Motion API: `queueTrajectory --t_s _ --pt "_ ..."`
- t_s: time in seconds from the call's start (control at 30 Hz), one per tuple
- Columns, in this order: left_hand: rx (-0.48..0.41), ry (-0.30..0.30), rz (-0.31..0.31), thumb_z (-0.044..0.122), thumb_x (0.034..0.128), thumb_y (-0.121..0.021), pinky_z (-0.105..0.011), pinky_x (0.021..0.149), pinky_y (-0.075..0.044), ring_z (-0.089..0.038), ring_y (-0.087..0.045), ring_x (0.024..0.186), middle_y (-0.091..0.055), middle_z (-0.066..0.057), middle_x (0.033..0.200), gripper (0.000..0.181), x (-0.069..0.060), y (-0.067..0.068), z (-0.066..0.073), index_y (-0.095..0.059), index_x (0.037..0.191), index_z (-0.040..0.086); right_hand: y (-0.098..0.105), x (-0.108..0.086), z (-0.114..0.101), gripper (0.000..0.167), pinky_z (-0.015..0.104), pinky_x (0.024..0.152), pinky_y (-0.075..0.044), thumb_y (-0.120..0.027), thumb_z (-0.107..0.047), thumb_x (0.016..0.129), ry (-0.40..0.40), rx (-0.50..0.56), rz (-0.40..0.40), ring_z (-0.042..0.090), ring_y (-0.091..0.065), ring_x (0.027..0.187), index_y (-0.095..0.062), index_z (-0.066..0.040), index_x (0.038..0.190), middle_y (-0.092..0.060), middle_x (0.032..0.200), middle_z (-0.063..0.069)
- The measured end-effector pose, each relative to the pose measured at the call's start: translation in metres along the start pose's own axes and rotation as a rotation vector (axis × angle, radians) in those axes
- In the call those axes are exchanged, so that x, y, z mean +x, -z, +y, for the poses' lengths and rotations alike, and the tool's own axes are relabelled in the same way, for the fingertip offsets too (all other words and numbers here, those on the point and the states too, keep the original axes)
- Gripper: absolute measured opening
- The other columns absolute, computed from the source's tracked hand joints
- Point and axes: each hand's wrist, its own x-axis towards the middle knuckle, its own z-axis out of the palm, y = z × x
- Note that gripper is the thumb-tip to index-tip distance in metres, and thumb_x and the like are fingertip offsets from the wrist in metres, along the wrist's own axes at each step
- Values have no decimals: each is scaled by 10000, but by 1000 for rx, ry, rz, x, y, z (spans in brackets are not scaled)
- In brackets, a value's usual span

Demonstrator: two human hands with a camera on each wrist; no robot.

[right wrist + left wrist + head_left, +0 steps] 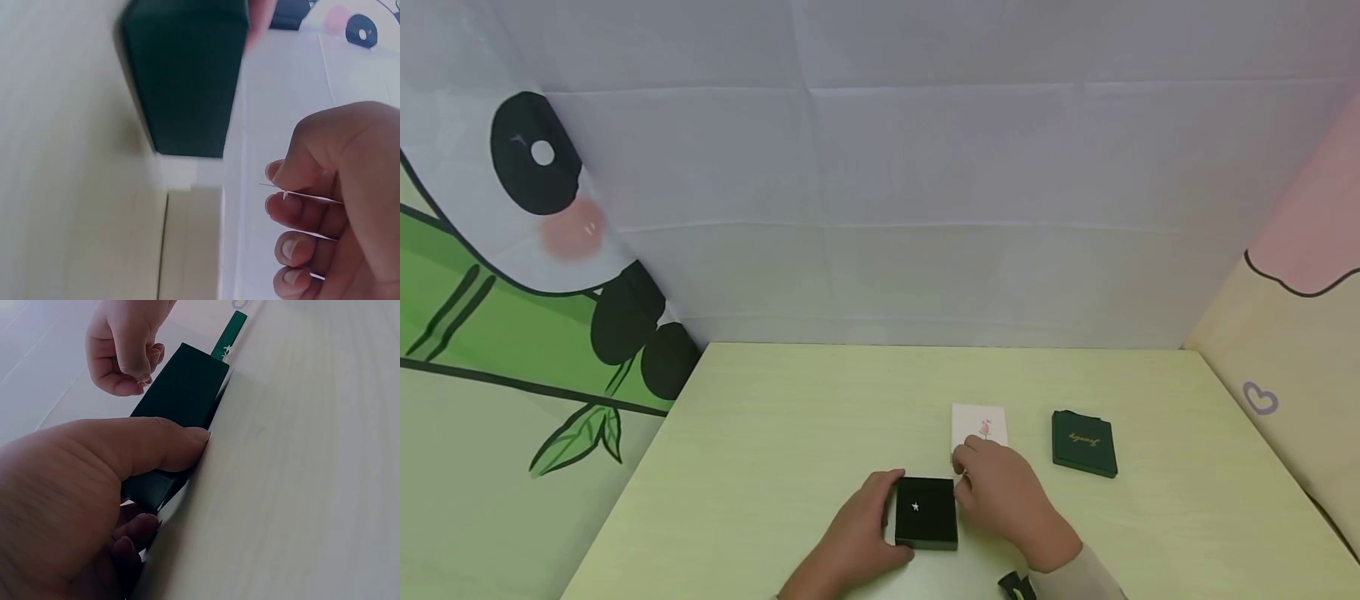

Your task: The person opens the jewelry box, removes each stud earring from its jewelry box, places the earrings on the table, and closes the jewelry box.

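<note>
A small dark green jewellery box (927,540) with a black insert stands on the table, and one white star-shaped ornament (915,507) shows on the insert. My left hand (865,525) grips the box from its left side, the thumb (169,447) lying along it and the other fingers mostly behind. At the box's right edge is my right hand (1003,492). Between thumb and forefinger it pinches a tiny earring (285,195), whose thin pin sticks out past the fingertips. The ornament end of that earring is mostly covered by the fingers.
Just behind the right hand lies a white card (973,417) with a pink flower print. Farther right rests a dark green box lid (1084,458) with gold lettering. A black object (1017,586) sits by the right sleeve. A white wall sheet (880,208) borders the table's back.
</note>
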Motion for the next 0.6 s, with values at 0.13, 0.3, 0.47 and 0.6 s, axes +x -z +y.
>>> queueTrajectory --t_s 0.13,0.3,0.47,0.6 --pt "3 14 -9 233 647 -909 -362 940 -490 -103 -537 1061 -535 78 1355 982 1 0 2 -443 1508 151 5 0 8 127 263 551 -387 -633 -43 779 -50 -5 8 62 -388 603 -625 -170 789 -449 743 -119" --pt "9 25 -24 232 656 -904 -371 955 -488 -106 -534 1074 -528 76 1367 979 1 1 4 -437 1512 138 6 -1 13 144 278 551 -377 -632 -29 791 -104 0 -27 78 -382 598 -607 -170 775 -443 732 -109" --pt "5 29 -23 232 655 -907 -364 946 -487 -104 -530 1063 -527 80 1365 974 1 1 4 -442 1507 145 3 -2 14 151 287 554 -387 -638 -24 799 -112 2 -62 86 -400 595 -604 -169 769 -461 724 -107" --pt "12 26 -20 243 654 -912 -368 953 -488 -104 -532 1075 -525 83 1372 978 2 0 3 -440 1507 162 0 -3 14 156 297 559 -394 -659 -27 801 -124 -1 -98 97 -406 595 -599 -166 764 -462 714 -101"
